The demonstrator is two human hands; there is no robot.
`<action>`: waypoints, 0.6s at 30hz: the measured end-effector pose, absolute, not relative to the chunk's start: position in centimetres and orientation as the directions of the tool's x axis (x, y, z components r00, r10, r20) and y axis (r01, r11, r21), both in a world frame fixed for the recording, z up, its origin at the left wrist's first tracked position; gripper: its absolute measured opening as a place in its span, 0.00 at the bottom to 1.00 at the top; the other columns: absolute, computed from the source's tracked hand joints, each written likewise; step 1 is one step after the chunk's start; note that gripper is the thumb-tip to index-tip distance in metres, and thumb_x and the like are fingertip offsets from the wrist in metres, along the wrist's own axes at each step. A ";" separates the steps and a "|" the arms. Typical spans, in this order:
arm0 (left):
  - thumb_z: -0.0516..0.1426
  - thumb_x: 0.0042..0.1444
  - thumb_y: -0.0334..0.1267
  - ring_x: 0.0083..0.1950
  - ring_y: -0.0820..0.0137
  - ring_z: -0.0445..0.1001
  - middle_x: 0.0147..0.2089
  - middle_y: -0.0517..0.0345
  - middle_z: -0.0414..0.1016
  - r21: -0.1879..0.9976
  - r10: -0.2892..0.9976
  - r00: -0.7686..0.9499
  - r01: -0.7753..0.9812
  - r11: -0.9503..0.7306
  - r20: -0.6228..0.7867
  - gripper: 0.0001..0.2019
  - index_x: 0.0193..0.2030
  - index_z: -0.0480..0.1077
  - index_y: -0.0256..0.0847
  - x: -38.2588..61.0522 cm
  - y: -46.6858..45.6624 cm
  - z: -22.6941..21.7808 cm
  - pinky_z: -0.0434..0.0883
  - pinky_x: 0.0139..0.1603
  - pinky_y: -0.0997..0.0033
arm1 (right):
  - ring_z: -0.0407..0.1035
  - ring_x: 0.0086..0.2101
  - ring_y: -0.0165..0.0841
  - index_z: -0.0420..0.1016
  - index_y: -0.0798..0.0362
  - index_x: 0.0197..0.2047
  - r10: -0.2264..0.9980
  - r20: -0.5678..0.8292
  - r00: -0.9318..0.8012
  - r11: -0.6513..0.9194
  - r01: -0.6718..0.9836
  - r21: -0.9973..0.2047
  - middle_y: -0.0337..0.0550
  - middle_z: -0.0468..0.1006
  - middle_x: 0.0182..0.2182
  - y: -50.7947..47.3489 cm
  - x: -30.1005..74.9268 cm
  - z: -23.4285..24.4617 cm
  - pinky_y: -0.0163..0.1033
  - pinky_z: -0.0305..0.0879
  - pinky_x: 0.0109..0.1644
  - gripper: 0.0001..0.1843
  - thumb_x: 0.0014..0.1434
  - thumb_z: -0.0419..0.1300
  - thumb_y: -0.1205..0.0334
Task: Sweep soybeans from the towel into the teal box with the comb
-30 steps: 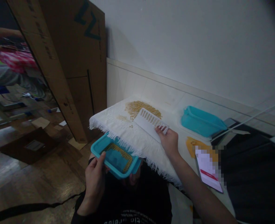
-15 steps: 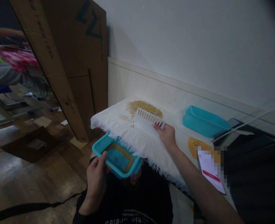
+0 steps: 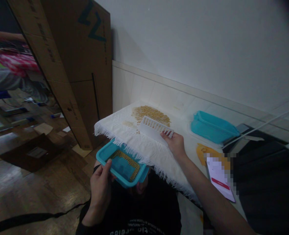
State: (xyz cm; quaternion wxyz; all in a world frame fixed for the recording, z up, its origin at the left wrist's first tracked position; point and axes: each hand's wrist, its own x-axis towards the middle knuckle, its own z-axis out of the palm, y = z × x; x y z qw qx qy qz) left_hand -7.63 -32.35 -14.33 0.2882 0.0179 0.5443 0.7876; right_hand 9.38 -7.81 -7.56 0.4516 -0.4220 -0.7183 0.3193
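Lower centre: my left hand (image 3: 100,186) grips tray (image 3: 122,164) under the cloth (image 3: 144,148) edge, likely as catcher. Centre: my right hand (image 3: 176,143) clasps scraper (image 3: 154,129), edge down beside grains (image 3: 150,114).

A tall cardboard box (image 3: 80,65) leans against the white wall (image 3: 195,42). Along the counter sits a teal tub (image 3: 213,127), with a white cable (image 3: 264,124) running past it. Nearby lies a flat card or phone (image 3: 219,178) — its face blurred — partly over a yellow patch (image 3: 202,150). On the wooden floor (image 3: 24,189) lie cardboard scraps (image 3: 34,151) and a black strap (image 3: 24,218). At far left is another person's arm (image 3: 2,34).
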 end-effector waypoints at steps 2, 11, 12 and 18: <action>0.72 0.40 0.54 0.21 0.77 0.58 0.18 0.67 0.61 0.871 0.478 -0.834 -0.427 -0.244 -0.276 0.23 0.22 0.68 0.39 -7.6 -32.3 -14.4 0.61 0.21 0.78 | 0.73 0.27 0.38 0.84 0.57 0.31 0.896 0.376 -0.237 0.437 0.319 -0.841 0.45 0.83 0.25 -7.8 9.2 -7.5 0.38 0.65 0.31 0.26 0.47 0.67 0.39; 0.72 0.41 0.55 0.22 0.76 0.61 0.20 0.66 0.64 0.875 0.483 -0.830 -0.427 -0.228 -0.279 0.22 0.24 0.70 0.39 -7.8 -32.5 -14.5 0.63 0.22 0.77 | 0.76 0.30 0.41 0.84 0.55 0.31 0.882 0.350 -0.315 0.436 0.264 -0.860 0.45 0.84 0.28 -7.9 8.2 -7.1 0.41 0.68 0.35 0.24 0.45 0.69 0.41; 0.72 0.41 0.55 0.22 0.76 0.61 0.20 0.66 0.64 0.871 0.481 -0.829 -0.434 -0.229 -0.287 0.22 0.25 0.70 0.39 -7.9 -32.5 -14.5 0.63 0.23 0.77 | 0.77 0.30 0.41 0.84 0.55 0.31 0.877 0.349 -0.330 0.439 0.257 -0.861 0.45 0.85 0.29 -7.9 8.0 -7.1 0.41 0.68 0.36 0.24 0.45 0.69 0.41; 0.73 0.38 0.55 0.22 0.76 0.61 0.20 0.66 0.63 0.870 0.454 -0.841 -0.432 -0.236 -0.294 0.24 0.23 0.69 0.39 -8.1 -32.5 -14.2 0.63 0.22 0.77 | 0.77 0.32 0.42 0.84 0.54 0.31 0.860 0.328 -0.392 0.436 0.229 -0.870 0.45 0.84 0.29 -8.6 7.4 -6.9 0.42 0.70 0.36 0.24 0.46 0.69 0.39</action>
